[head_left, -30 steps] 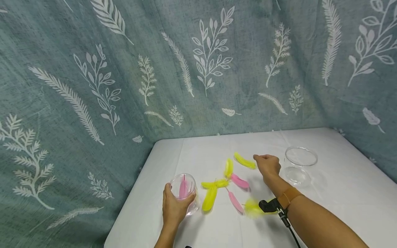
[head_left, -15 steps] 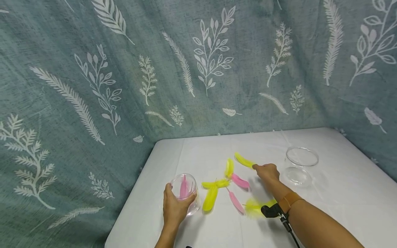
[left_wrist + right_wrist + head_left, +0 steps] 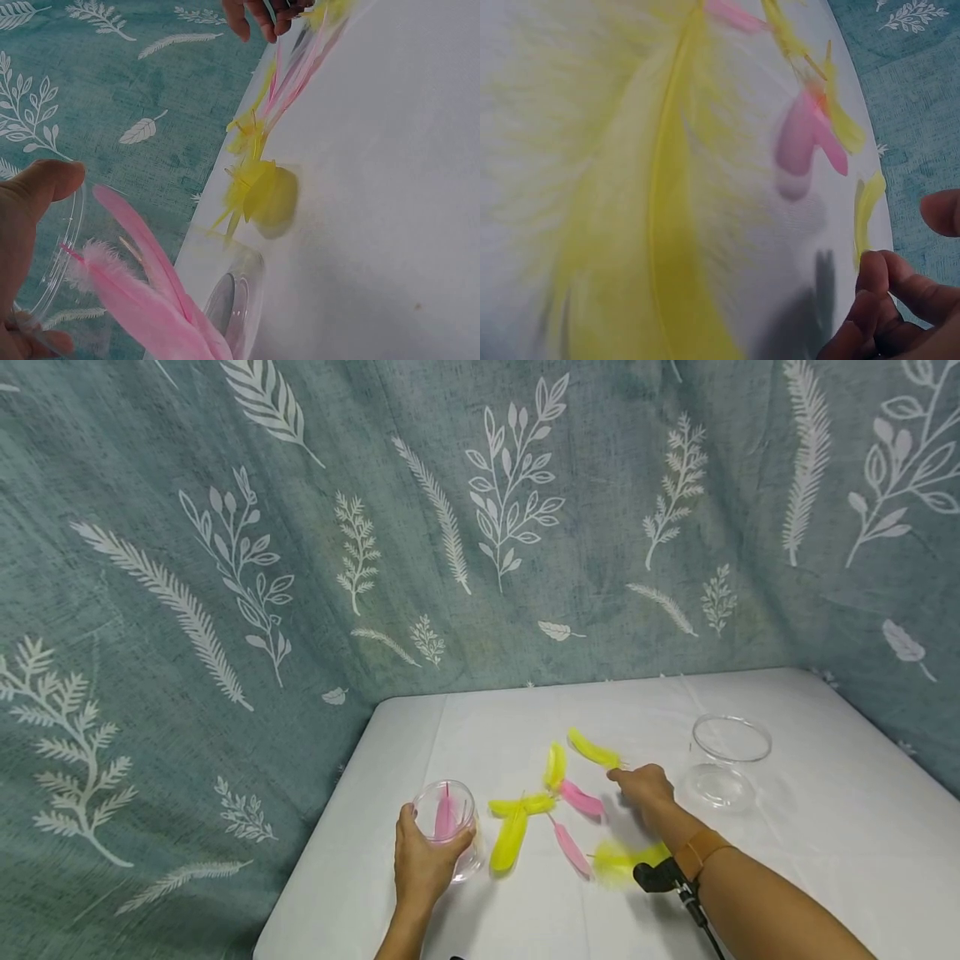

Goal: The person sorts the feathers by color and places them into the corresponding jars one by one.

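Observation:
My left hand [image 3: 426, 864] grips a clear cup [image 3: 468, 863] at the table's left side, thumb and fingers spread round it. Pink feathers [image 3: 142, 300] stand inside it. My right hand [image 3: 647, 789] is low over the table, fingertips right at the quill end of a yellow feather [image 3: 592, 749]. In the right wrist view the thumb stands well apart from the bent fingers [image 3: 874, 274], with nothing between them. More yellow feathers [image 3: 510, 839] and two pink feathers [image 3: 581, 799] lie between the hands. A fluffy yellow feather [image 3: 615, 862] is close under the right wrist.
A second clear container [image 3: 720, 785], round and wide-rimmed, stands to the right of my right hand. The white-covered table [image 3: 540, 918] ends at the back against a green leaf-patterned curtain [image 3: 450, 552]. A cable [image 3: 703, 914] hangs from the right wrist camera.
My right hand has come down and slightly nearer, from above the far yellow feather's end to just beside its quill. The feathers lie as before, and my left hand keeps holding the cup.

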Action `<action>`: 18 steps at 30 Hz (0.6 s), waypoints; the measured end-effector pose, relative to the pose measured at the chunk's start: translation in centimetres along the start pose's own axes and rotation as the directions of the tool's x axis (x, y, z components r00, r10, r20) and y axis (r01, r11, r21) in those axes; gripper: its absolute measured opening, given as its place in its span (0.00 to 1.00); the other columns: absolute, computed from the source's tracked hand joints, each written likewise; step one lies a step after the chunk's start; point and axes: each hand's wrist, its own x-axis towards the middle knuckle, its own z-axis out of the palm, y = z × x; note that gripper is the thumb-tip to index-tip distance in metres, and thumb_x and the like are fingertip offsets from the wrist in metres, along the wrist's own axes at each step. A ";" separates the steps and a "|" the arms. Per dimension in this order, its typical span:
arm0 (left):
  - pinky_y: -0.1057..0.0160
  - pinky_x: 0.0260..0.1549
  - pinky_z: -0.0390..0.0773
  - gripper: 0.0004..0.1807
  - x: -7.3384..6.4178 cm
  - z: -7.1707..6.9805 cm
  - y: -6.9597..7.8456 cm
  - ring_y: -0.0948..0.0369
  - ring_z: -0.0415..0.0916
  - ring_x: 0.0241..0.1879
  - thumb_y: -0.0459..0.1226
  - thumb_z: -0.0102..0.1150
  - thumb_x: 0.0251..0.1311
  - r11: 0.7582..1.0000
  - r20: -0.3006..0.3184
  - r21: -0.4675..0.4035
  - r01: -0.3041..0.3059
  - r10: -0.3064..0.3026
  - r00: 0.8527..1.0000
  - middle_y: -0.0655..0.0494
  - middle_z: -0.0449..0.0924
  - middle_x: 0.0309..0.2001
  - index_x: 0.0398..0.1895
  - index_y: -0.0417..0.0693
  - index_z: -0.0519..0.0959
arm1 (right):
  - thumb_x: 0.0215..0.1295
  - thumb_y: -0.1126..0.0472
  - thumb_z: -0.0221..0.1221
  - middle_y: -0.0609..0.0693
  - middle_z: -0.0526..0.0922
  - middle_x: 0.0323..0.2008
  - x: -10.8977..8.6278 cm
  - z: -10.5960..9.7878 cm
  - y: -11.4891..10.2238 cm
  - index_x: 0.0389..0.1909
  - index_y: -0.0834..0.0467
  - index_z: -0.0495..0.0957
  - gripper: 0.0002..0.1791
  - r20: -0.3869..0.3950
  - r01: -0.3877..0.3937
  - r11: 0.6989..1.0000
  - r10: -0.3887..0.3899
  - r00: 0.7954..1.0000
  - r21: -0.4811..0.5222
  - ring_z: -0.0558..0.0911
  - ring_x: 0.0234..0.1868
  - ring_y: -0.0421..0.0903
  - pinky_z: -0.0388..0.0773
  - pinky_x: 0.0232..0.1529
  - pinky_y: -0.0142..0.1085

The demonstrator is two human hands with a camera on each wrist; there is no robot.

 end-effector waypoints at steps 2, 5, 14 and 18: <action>0.40 0.53 0.69 0.58 0.0 0.0 0.0 0.43 0.70 0.55 0.55 0.79 0.33 1.000 -0.001 0.001 0.001 -0.001 1.000 0.42 0.66 0.61 0.67 0.42 0.59 | 0.60 0.50 0.61 0.58 0.79 0.29 0.2 0.2 0.2 0.42 0.71 0.72 0.26 0.031 0.013 0.999 -0.012 0.999 -0.033 0.77 0.37 0.55 0.73 0.41 0.47; 0.40 0.52 0.69 0.57 0.0 0.0 0.0 0.43 0.70 0.54 0.55 0.79 0.33 1.000 -0.005 0.002 -0.003 0.003 1.000 0.42 0.67 0.61 0.66 0.42 0.60 | 0.59 0.51 0.62 0.56 0.80 0.26 0.2 0.6 0.5 0.41 0.70 0.73 0.25 0.075 0.060 0.992 -0.052 0.996 -0.109 0.78 0.31 0.53 0.74 0.33 0.44; 0.40 0.51 0.69 0.57 -0.1 -0.1 0.0 0.43 0.70 0.54 0.55 0.79 0.32 1.000 -0.012 0.001 -0.014 0.014 1.000 0.42 0.67 0.60 0.66 0.43 0.60 | 0.52 0.48 0.64 0.55 0.71 0.24 -0.1 1.2 0.8 0.26 0.64 0.73 0.21 0.120 0.218 0.917 -0.189 0.975 -0.333 0.70 0.27 0.52 0.69 0.27 0.43; 0.41 0.51 0.70 0.57 -0.1 -0.1 0.0 0.44 0.71 0.53 0.56 0.79 0.32 1.000 -0.014 0.004 -0.022 0.022 1.000 0.43 0.68 0.59 0.65 0.43 0.60 | 0.53 0.49 0.64 0.57 0.73 0.27 -0.4 1.2 0.6 0.35 0.69 0.71 0.26 0.129 0.222 0.906 -0.187 0.974 -0.361 0.71 0.28 0.53 0.71 0.29 0.45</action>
